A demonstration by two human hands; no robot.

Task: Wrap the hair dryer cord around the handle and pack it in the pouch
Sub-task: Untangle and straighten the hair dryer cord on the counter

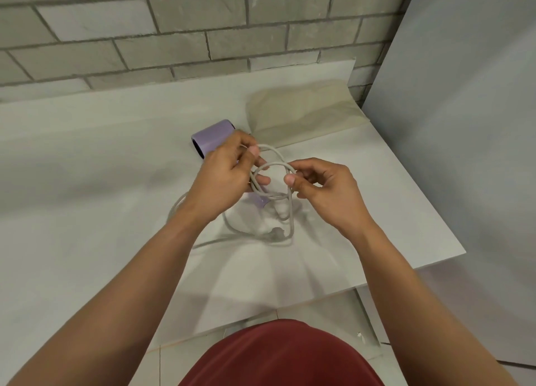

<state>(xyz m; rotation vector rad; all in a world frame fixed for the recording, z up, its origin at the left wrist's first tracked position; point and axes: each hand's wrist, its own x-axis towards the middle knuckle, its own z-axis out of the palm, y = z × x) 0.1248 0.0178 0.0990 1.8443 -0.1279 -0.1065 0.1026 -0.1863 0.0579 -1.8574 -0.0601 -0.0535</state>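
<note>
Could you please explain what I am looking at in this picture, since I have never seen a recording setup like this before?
There is no machine here. The two arms belong to a person, and the single picture comes from a wide-angle camera worn on their head, looking forward and down. The left hand grips the handle of a lilac hair dryer, with loops of its grey cord gathered against it. The right hand pinches one loop of that cord. The rest of the cord, with its plug, trails on the white table below the hands. Beyond the dryer lies a flat beige pouch, with a grey brick wall behind. The red shape at the bottom is the person's clothing.
</note>
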